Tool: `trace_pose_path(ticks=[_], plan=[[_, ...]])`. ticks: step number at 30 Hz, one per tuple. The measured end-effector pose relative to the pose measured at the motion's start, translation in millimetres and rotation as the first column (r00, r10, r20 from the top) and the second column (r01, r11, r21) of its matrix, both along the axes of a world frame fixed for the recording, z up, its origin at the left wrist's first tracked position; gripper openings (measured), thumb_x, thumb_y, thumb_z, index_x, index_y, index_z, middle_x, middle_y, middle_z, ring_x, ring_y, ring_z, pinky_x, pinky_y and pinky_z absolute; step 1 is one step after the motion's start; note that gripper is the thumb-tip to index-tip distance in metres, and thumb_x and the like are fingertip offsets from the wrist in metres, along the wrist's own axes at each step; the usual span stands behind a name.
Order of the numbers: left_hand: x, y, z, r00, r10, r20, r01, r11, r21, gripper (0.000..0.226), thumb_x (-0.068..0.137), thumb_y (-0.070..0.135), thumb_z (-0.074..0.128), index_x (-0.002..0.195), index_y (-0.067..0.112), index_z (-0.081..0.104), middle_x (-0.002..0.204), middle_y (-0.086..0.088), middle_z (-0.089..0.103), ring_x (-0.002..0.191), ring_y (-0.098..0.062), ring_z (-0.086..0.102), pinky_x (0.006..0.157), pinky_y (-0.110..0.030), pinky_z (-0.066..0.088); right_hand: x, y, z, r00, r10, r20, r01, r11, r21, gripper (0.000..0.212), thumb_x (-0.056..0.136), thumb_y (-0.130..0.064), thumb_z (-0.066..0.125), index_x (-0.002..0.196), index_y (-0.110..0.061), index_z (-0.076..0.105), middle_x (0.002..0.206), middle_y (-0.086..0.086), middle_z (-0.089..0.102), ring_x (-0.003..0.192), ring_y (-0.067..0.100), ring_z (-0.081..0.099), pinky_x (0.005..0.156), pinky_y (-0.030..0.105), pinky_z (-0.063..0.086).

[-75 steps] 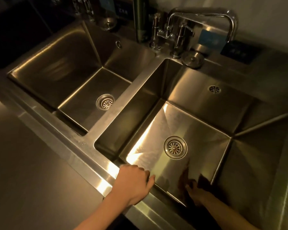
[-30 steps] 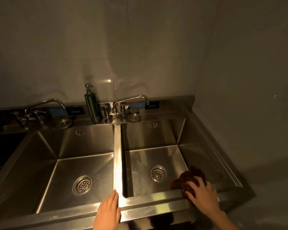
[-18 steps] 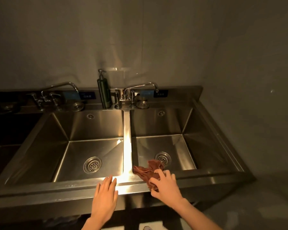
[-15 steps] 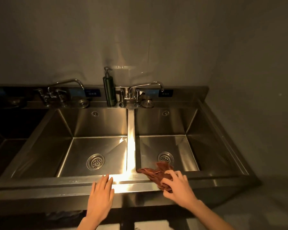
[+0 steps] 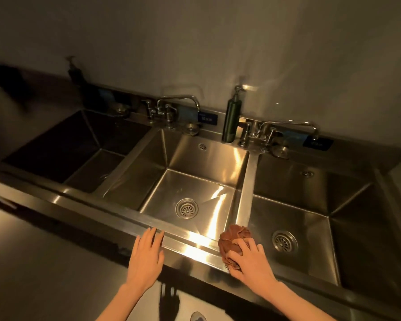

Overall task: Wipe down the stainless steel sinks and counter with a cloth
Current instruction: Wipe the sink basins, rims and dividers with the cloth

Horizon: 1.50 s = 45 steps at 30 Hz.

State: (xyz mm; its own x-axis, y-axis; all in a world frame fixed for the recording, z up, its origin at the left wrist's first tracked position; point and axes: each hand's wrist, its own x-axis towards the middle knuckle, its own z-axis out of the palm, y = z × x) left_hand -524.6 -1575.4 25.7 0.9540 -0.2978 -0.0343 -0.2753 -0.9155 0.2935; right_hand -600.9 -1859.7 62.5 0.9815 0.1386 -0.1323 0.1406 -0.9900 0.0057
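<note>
Steel counter (image 5: 116, 216): three sinks (image 5: 208, 158), two faucets (image 5: 287, 123). Your right hand (image 5: 250, 262) grips one brown cloth (image 5: 233, 237) at the front rim; left hand (image 5: 146, 258) flat, released.

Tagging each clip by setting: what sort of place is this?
Likely a commercial kitchen's washing-up area: three deep stainless steel sinks in one row, swivel faucets behind them, and a pump soap dispenser.

Dim warm light; glare on sink rim (image 5: 195, 242); edges warped.
</note>
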Motion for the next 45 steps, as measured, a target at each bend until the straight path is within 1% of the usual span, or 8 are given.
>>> trace_pose_path(ticks=[4,12,20,27,31,39,42,45], plan=[[8.6,19.3,4.3,0.994,0.113,0.010,-0.113,0.993,-0.018,0.054,0.088,0.014,0.057,0.141,0.010,0.043,0.149,-0.011,0.036,0.141,-0.027,0.027,0.115,-0.040,0.009,44.2,34.0,-9.1,0.974,0.194,-0.114,-0.180,0.977,0.118,0.033,0.088,-0.047,0.047,0.118,-0.035,0.053,0.138,-0.001,0.041,0.126,0.028,0.037,0.101,0.044,0.035],[26.7,67.9,13.4,0.955,0.298,0.010,-0.298,0.954,0.021,0.065,0.093,0.023,0.049,0.150,0.017,0.018,0.158,-0.004,0.013,0.146,-0.019,0.009,0.114,-0.029,-0.002,135.2,125.8,-21.5,0.884,0.466,-0.033,-0.458,0.879,0.135,0.038,0.092,-0.043,0.042,0.128,-0.030,0.041,0.143,0.004,0.030,0.130,0.029,0.027,0.102,0.044,0.031],[46.3,112.6,8.0,0.934,0.355,-0.031,-0.353,0.934,0.045,0.069,0.092,0.018,0.049,0.151,0.020,0.014,0.159,-0.001,0.008,0.146,-0.018,0.006,0.114,-0.027,-0.003,176.2,184.5,-20.0,0.848,0.528,-0.042,-0.524,0.848,0.083,0.043,0.093,-0.040,0.045,0.133,-0.027,0.037,0.145,0.008,0.029,0.131,0.031,0.028,0.101,0.046,0.031],[81.7,169.1,4.5,0.929,0.368,-0.035,-0.368,0.930,0.012,0.070,0.089,0.013,0.046,0.151,0.021,0.014,0.159,0.000,0.008,0.146,-0.018,0.005,0.116,-0.028,-0.001,209.6,248.9,-12.7,0.866,0.498,-0.034,-0.498,0.867,0.025,0.045,0.086,-0.038,0.058,0.127,-0.025,0.048,0.138,0.013,0.042,0.120,0.037,0.042,0.091,0.049,0.040],[105.1,217.2,4.4,0.949,0.311,-0.043,-0.309,0.949,0.060,0.071,0.090,0.013,0.046,0.151,0.021,0.012,0.159,0.000,0.006,0.146,-0.017,0.003,0.117,-0.030,-0.001,219.7,295.3,-2.9,0.914,0.406,-0.001,-0.405,0.912,-0.056,0.053,0.042,-0.039,0.090,0.088,-0.024,0.071,0.097,0.013,0.069,0.081,0.035,0.066,0.058,0.045,0.054],[168.9,290.2,-1.4,0.988,0.079,-0.131,-0.046,0.971,0.235,0.079,0.088,0.023,0.054,0.150,0.034,0.005,0.160,0.003,-0.003,0.146,-0.023,-0.006,0.116,-0.045,-0.005,231.9,356.8,1.6,0.966,0.257,0.017,-0.255,0.964,-0.077,0.054,0.035,-0.036,0.093,0.082,-0.022,0.072,0.088,0.012,0.069,0.073,0.033,0.066,0.051,0.041,0.054],[184.0,303.5,-7.5,0.993,0.003,-0.116,0.025,0.972,0.234,0.065,0.092,0.033,0.046,0.148,0.040,0.012,0.159,0.004,0.009,0.146,-0.022,-0.001,0.114,-0.047,-0.008,238.3,371.2,1.0,0.980,0.200,-0.008,-0.200,0.977,-0.077,0.051,0.044,-0.038,0.090,0.090,-0.025,0.071,0.100,0.012,0.067,0.082,0.034,0.065,0.059,0.040,0.054],[198.2,313.2,-8.6,0.996,-0.032,-0.089,0.051,0.973,0.226,0.052,0.094,0.045,0.035,0.145,0.041,0.022,0.154,0.003,0.023,0.144,-0.022,0.011,0.114,-0.051,-0.005,254.0,381.7,-1.0,0.977,0.209,-0.047,-0.210,0.977,-0.025,0.047,0.078,-0.044,0.065,0.123,-0.035,0.054,0.133,0.006,0.046,0.116,0.034,0.045,0.090,0.041,0.043]])
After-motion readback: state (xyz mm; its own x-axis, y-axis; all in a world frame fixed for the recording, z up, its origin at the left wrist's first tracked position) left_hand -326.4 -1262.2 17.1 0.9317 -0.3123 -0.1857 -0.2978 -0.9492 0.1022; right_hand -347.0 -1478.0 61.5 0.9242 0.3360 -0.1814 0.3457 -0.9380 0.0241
